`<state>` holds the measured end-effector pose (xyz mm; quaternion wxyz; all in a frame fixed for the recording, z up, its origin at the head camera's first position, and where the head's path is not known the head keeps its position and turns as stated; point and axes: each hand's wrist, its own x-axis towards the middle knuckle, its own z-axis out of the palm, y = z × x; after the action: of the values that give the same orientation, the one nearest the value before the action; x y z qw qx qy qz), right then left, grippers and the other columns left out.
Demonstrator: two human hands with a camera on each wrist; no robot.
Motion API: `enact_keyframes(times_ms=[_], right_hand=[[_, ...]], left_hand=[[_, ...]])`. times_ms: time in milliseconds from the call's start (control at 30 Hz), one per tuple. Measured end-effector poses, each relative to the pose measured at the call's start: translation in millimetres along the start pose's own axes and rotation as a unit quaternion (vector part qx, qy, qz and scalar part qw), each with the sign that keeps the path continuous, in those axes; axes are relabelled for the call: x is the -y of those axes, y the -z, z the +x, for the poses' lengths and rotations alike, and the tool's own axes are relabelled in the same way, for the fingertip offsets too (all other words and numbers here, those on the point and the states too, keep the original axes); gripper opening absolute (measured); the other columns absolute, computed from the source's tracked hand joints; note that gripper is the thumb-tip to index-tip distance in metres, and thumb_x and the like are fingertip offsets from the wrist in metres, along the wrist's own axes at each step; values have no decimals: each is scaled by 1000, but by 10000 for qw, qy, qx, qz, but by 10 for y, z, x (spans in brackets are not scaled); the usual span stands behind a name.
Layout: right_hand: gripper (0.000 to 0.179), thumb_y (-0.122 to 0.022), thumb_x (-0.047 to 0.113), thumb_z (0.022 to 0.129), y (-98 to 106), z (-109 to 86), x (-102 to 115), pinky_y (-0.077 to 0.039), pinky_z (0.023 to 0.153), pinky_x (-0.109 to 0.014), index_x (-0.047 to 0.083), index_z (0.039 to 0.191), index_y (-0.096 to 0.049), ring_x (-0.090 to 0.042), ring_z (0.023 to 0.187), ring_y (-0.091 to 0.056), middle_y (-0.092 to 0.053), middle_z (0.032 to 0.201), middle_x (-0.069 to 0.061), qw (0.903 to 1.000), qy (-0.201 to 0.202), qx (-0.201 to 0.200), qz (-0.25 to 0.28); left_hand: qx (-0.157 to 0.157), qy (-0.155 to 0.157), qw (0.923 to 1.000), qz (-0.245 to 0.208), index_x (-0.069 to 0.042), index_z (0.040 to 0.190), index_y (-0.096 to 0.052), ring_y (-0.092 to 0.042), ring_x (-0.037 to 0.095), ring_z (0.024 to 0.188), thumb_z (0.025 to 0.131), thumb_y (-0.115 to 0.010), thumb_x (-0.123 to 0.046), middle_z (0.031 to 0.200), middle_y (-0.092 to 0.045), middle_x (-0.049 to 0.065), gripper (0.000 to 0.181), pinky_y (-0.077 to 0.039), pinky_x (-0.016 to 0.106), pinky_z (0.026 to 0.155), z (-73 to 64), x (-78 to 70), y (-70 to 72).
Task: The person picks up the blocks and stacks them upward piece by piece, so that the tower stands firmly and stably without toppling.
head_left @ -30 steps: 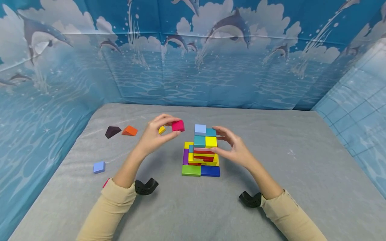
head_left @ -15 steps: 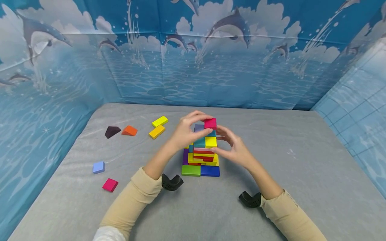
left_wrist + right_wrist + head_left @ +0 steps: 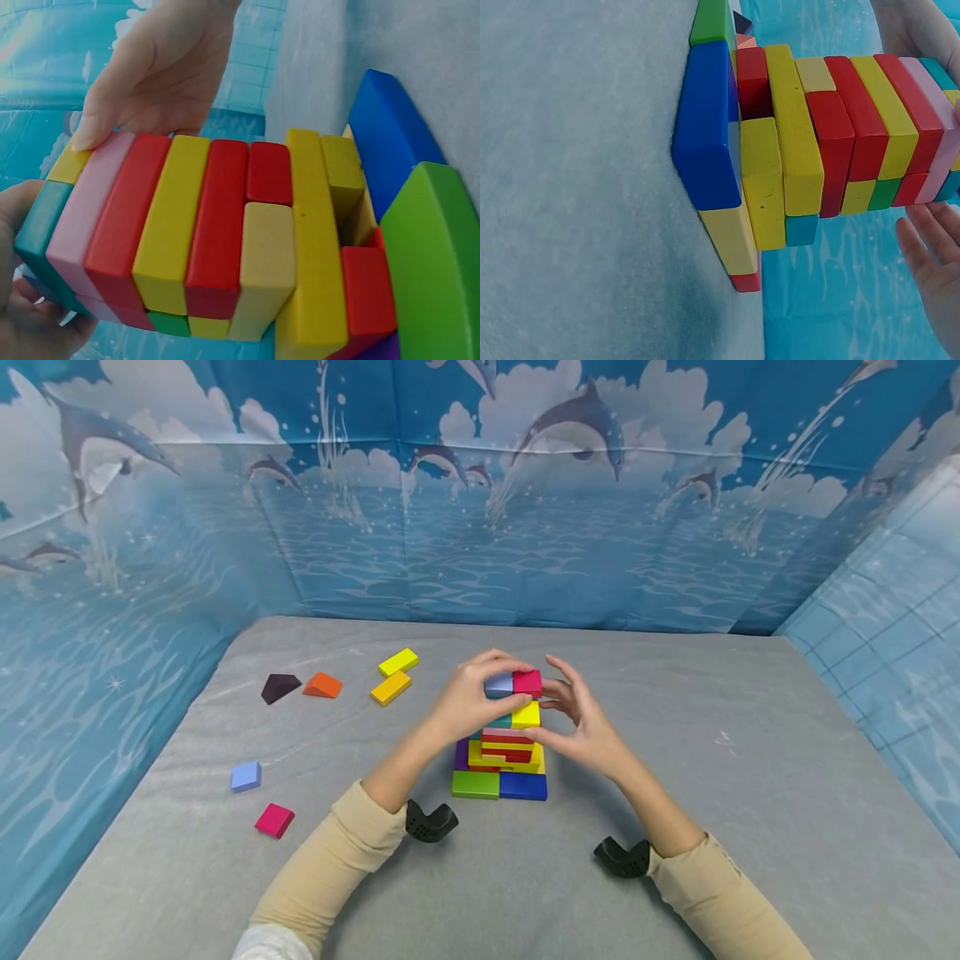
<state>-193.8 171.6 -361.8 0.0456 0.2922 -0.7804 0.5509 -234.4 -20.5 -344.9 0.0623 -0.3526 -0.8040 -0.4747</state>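
Note:
A tower of coloured wooden blocks (image 3: 512, 750) stands mid-table on a base with a green block (image 3: 476, 785) and a blue block (image 3: 522, 787) in front. My left hand (image 3: 471, 695) pinches a magenta block (image 3: 528, 683) at the tower's top, fingers above and thumb in front. Beside it sits a light blue block (image 3: 498, 686), partly covered by that hand. At the tower's right side is my right hand (image 3: 588, 727), fingers extended. In the left wrist view its thumb touches a yellow block (image 3: 69, 165) near the top, over a pink layer (image 3: 90, 214).
Left of the tower lie two yellow blocks (image 3: 391, 687), an orange block (image 3: 322, 685) and a dark block (image 3: 281, 687). Nearer the front are a light blue block (image 3: 246, 777) and another magenta block (image 3: 274, 820). A dolphin-print curtain (image 3: 480, 543) hangs behind the grey table (image 3: 675, 693).
My left hand has carried the magenta block rightward from beside the tower, then lowered it next to the light blue block on top. The right hand stays beside the tower, its index finger slightly raised.

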Motion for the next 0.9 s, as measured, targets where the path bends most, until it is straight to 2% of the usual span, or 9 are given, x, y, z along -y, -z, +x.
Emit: enact_keyframes(times_ms=[100, 167, 333, 433, 600, 900], right_hand=[[82, -65, -9, 77, -6, 0, 35, -36, 94, -54, -2, 140, -14, -9, 114, -48, -46, 129, -25, 10000, 3, -24, 50], [80, -65, -10, 77, -7, -2, 34, -39, 95, -48, -2, 140, -16, -5, 114, -47, -45, 130, -24, 10000, 36, -20, 15], [75, -67, -10, 76, -6, -9, -22, -43, 93, -27, -3, 136, -23, -10, 115, -47, -46, 128, -24, 9995, 303, -4, -133], [71, -68, -9, 75, 0, -6, -122, -42, 92, -22, 0, 134, -29, -12, 114, -47, -47, 128, -20, 9992, 355, -18, -203], [66, -70, -4, 76, 13, 0, -246, -43, 93, -27, 7, 132, -36, -12, 114, -47, -48, 129, -10, 9992, 266, -32, -292], [65, -70, 1, 78, 14, -3, -243, -44, 94, -32, 9, 133, -37, -17, 115, -48, -48, 130, -8, 9992, 270, -46, -296]], left_hand=[[8, 180, 9998, -60, -7, 114, -63, -52, 20, 97, 81, -69, -17, 111, -57, 7, 35, -49, 23, 75, -6, 18, -13], [-16, 250, 9996, -140, -6, 114, -63, -52, 20, 97, 81, -69, -16, 111, -57, 7, 35, -49, 24, 75, -8, 24, -13], [-45, 393, 9986, -358, -6, 114, -63, -51, 21, 99, 82, -69, -16, 112, -58, 7, 35, -49, 26, 77, -12, 37, -4], [-39, 486, 9978, -455, -7, 115, -63, -51, 20, 99, 82, -69, -18, 112, -58, 5, 35, -49, 26, 77, -17, 51, 2], [-66, 620, 9959, -654, -8, 116, -62, -52, 20, 99, 82, -69, -19, 116, -58, 6, 37, -49, 30, 81, -44, 75, 25], [-43, 740, 9929, -930, -8, 119, -59, -54, 18, 102, 82, -69, -19, 118, -58, 6, 41, -45, 28, 90, -60, 105, 60]])
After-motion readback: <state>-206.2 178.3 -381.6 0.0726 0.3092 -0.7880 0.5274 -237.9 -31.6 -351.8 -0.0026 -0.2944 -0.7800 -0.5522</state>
